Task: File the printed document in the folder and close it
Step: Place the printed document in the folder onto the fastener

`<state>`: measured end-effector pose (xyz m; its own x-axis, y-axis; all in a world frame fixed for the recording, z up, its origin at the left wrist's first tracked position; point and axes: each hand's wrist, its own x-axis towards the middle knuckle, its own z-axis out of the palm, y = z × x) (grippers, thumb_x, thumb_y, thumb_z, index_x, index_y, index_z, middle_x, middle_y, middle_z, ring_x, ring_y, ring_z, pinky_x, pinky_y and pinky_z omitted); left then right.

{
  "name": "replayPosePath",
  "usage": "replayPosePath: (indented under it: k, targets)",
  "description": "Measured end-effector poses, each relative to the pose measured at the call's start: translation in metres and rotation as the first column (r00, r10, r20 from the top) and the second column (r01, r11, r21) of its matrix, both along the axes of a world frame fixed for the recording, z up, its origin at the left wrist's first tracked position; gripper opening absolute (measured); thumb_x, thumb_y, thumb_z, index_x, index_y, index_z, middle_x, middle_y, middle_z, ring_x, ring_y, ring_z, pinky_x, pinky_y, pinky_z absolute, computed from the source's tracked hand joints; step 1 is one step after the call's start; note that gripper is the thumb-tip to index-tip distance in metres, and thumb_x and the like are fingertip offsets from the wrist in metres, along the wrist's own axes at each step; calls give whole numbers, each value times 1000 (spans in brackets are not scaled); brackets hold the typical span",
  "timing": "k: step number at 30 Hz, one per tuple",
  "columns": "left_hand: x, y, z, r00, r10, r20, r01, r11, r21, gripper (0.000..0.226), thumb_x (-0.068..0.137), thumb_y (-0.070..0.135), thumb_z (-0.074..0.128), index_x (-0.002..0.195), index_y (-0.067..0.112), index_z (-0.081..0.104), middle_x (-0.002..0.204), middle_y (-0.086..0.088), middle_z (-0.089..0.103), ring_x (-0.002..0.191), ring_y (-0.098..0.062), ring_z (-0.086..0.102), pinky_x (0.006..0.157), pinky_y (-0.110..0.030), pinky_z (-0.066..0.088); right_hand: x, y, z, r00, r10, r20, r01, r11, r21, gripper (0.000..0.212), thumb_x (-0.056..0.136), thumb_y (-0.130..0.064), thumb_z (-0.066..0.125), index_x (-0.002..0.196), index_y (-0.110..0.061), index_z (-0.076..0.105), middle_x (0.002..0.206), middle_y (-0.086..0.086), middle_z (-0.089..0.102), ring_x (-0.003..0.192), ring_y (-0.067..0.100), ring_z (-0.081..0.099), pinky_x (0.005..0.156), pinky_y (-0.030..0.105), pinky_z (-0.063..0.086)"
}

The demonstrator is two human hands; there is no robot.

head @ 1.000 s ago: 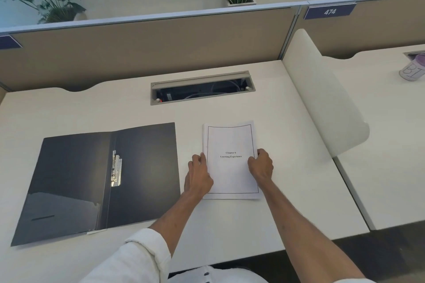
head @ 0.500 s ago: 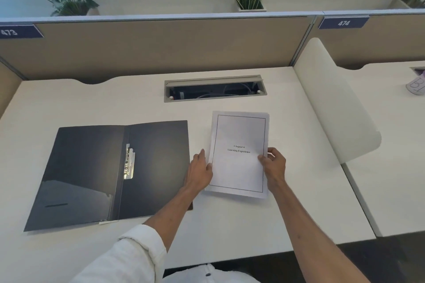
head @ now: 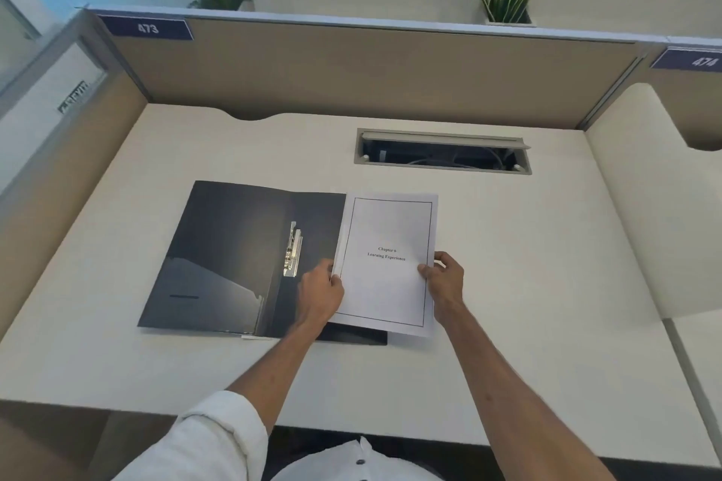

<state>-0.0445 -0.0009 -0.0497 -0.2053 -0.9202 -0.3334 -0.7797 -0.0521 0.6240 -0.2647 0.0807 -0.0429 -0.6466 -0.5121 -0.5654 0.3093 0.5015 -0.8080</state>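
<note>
A black folder [head: 230,258] lies open on the white desk [head: 508,285], with a metal clip [head: 293,254] along its spine. The white printed document [head: 386,266], titled "Chapter 6 Learning Experience", is held over the right half of the folder and covers most of that half. My left hand [head: 320,293] grips the document's left edge. My right hand [head: 443,279] grips its right edge. The folder's lower right corner shows below the paper.
An open cable tray [head: 441,150] is set into the desk behind the document. Beige partitions [head: 351,70] close the back and left sides. A rounded white divider [head: 633,187] stands on the right. Two potted plants sit behind the partition.
Both hands have carried the document leftward from the bare desk to above the folder's right half. The camera has also shifted left.
</note>
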Motion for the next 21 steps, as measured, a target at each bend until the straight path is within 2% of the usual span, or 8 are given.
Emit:
replayPosePath:
  k: [3, 7, 13, 17, 21]
  targets:
    - [26, -5, 0, 997, 76, -5, -76, 997, -2, 36, 108, 2, 57, 143, 5, 66, 125, -16, 79, 118, -35, 75, 109, -48, 62, 23, -15, -5, 1000, 26, 16, -26, 999, 21, 29, 99, 6, 62, 127, 3, 68, 100, 20, 72, 89, 27, 61, 100, 51, 59]
    - [53, -13, 0, 992, 124, 15, -124, 992, 27, 37, 108, 4, 55, 143, 6, 68, 128, -15, 78, 120, -35, 75, 107, -48, 63, 46, -32, -9, 998, 48, 28, -49, 998, 43, 30, 100, 5, 62, 129, 1, 68, 96, 15, 65, 90, 26, 55, 89, 37, 48]
    - [80, -23, 0, 994, 57, 97, -60, 998, 32, 33, 106, 4, 52, 132, 7, 72, 126, -12, 77, 117, -35, 73, 104, -48, 62, 70, -49, -15, 997, 76, 17, -77, 994, 84, 34, 100, 3, 64, 134, -3, 67, 94, 10, 62, 90, 26, 53, 88, 35, 44]
    - [91, -31, 0, 990, 20, 143, -23, 1000, 19, 36, 105, 6, 50, 133, 10, 73, 130, -10, 76, 118, -34, 73, 105, -46, 61, 79, -57, -15, 996, 83, -12, -81, 990, 120, 35, 100, 3, 64, 134, -5, 67, 106, 8, 67, 96, 26, 58, 98, 39, 52]
    - [97, -35, -3, 987, -31, 158, 27, 999, 25, 33, 106, 7, 51, 130, 9, 73, 131, -10, 73, 118, -34, 73, 105, -47, 61, 83, -61, -17, 987, 139, -85, -123, 977, 172, 25, 97, 3, 60, 121, 3, 68, 96, 9, 64, 86, 25, 52, 81, 32, 41]
